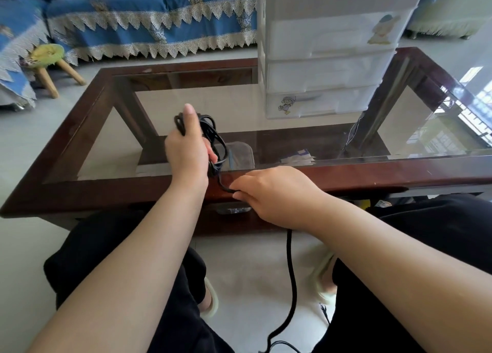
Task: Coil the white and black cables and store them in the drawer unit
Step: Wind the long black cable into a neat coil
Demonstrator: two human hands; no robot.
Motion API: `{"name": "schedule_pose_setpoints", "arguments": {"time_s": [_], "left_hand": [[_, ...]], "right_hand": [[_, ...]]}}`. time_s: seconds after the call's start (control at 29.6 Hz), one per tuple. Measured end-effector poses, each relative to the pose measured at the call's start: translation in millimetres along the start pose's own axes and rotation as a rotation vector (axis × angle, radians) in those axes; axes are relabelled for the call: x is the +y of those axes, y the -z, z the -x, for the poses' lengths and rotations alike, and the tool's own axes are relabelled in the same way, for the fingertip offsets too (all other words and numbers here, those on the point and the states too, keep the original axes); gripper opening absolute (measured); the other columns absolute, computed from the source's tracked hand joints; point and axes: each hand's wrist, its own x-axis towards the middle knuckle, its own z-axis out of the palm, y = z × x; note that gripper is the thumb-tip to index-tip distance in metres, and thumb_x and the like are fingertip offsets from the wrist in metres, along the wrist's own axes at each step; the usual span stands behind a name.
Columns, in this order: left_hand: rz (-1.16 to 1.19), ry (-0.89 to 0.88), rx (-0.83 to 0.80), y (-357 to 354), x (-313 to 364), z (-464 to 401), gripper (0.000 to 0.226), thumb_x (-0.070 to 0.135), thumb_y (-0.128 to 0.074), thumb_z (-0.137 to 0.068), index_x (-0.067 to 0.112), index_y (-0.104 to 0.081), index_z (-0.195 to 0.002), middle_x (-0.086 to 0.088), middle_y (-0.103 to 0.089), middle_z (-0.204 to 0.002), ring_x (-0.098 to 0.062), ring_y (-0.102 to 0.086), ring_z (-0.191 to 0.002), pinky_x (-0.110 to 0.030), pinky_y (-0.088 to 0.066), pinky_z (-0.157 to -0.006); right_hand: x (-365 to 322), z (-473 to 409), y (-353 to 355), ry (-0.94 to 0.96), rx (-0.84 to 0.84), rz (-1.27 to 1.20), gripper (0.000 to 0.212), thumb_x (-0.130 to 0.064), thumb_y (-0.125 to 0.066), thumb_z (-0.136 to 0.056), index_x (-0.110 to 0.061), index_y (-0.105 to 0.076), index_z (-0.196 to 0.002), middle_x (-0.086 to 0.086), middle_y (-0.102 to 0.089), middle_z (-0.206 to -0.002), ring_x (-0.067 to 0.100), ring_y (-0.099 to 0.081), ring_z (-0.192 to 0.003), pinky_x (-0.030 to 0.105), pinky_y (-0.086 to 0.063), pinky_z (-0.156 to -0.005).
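My left hand is raised over the near edge of the glass table and grips a bundle of black cable whose loops stick out past my thumb and fingers. From the coil a strand drops to my right hand, which pinches it at the table's wooden front rail. The loose end of the black cable runs under my right wrist and trails down to the floor between my knees. The white translucent drawer unit stands on the table at the back right, its drawers closed. No white cable is in sight.
The glass-topped table has a dark wooden frame. A clear plastic box and papers lie on the shelf below the glass. A small green stool and a blue-covered sofa stand behind.
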Motion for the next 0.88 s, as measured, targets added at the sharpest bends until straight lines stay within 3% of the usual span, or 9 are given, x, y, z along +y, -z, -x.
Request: {"name": "schedule_pose_setpoints", "arguments": {"time_s": [0.17,0.3,0.37,0.44,0.51,0.57,0.61,0.74,0.88], "left_hand": [[-0.230,-0.072,-0.309,0,-9,10,0.058,0.058,-0.040,-0.094,0.013,-0.045,-0.058,0.003,-0.045,-0.039,-0.011,-0.044,-0.034,-0.019,-0.040,-0.042],[-0.348,-0.011,-0.492,-1,-6,14,0.059,0.062,-0.038,-0.092,0.012,-0.044,-0.062,0.000,-0.044,-0.044,-0.007,-0.042,-0.035,-0.014,-0.038,-0.042],[-0.405,0.024,-0.579,-2,-6,16,0.063,0.065,-0.036,-0.089,0.009,-0.046,-0.061,-0.001,-0.046,-0.048,-0.008,-0.045,-0.041,-0.020,-0.040,-0.050],[-0.457,0.074,-0.666,-1,-6,16,0.071,0.068,-0.035,-0.089,0.001,-0.054,-0.072,-0.003,-0.051,-0.052,-0.012,-0.050,-0.048,-0.026,-0.041,-0.055],[-0.472,0.128,-0.779,1,-5,17,0.055,0.047,-0.037,-0.099,0.001,-0.056,-0.077,-0.002,-0.050,-0.045,-0.015,-0.047,-0.041,-0.027,-0.040,-0.049],[-0.424,0.199,-0.856,3,-2,20,0.038,0.021,-0.034,-0.098,0.004,-0.053,-0.069,-0.005,-0.042,-0.038,-0.019,-0.039,-0.035,-0.026,-0.035,-0.044],[-0.374,0.245,-0.881,4,0,22,0.038,0.019,-0.033,-0.098,0.005,-0.049,-0.066,-0.004,-0.039,-0.037,-0.018,-0.036,-0.034,-0.024,-0.033,-0.042],[-0.214,0.389,-0.965,5,2,24,0.059,0.059,-0.024,-0.097,0.011,-0.042,-0.068,-0.001,-0.035,-0.039,-0.012,-0.033,-0.029,-0.019,-0.031,-0.035],[-0.161,0.473,-0.990,5,4,27,0.065,0.069,-0.021,-0.090,0.012,-0.041,-0.066,0.001,-0.033,-0.040,-0.010,-0.032,-0.030,-0.019,-0.030,-0.035]], "right_hand": [[5,-5,7,0.075,0.061,-0.075,0.024,-0.032,-0.047,-0.097,-0.024,-0.066,-0.107,-0.003,-0.068,-0.095,0.025,-0.064,-0.080,0.034,-0.047,-0.058],[8,-10,13,0.060,0.140,-0.060,0.037,-0.052,-0.051,-0.085,-0.019,-0.068,-0.078,-0.006,-0.062,-0.068,0.018,-0.058,-0.060,0.029,-0.041,-0.046],[9,-13,17,0.025,0.154,-0.038,0.043,-0.058,-0.055,-0.081,-0.018,-0.063,-0.069,-0.006,-0.057,-0.060,0.018,-0.052,-0.053,0.025,-0.030,-0.044],[9,-15,21,-0.043,0.109,-0.026,0.043,-0.061,-0.057,-0.080,-0.019,-0.061,-0.077,-0.005,-0.062,-0.066,0.019,-0.055,-0.059,0.028,-0.031,-0.047],[10,-16,24,-0.133,0.080,-0.145,0.040,-0.057,-0.064,-0.077,-0.020,-0.052,-0.088,-0.006,-0.062,-0.073,0.018,-0.055,-0.065,0.031,-0.037,-0.054],[12,-16,27,-0.210,0.022,-0.478,0.033,-0.041,-0.072,-0.078,-0.024,-0.046,-0.089,-0.008,-0.061,-0.077,0.011,-0.057,-0.067,0.028,-0.044,-0.061],[14,-17,27,-0.219,-0.010,-0.627,0.027,-0.031,-0.073,-0.080,-0.025,-0.047,-0.086,-0.009,-0.061,-0.079,0.006,-0.058,-0.067,0.026,-0.048,-0.065],[32,-22,30,-0.317,0.035,-0.851,0.018,-0.016,-0.071,-0.082,-0.024,-0.055,-0.081,-0.007,-0.059,-0.072,0.012,-0.056,-0.061,0.035,-0.052,-0.061],[44,-27,29,-0.490,0.142,-0.816,0.025,-0.027,-0.079,-0.075,-0.019,-0.055,-0.074,-0.011,-0.050,-0.058,0.000,-0.043,-0.046,0.016,-0.037,-0.046]]}}
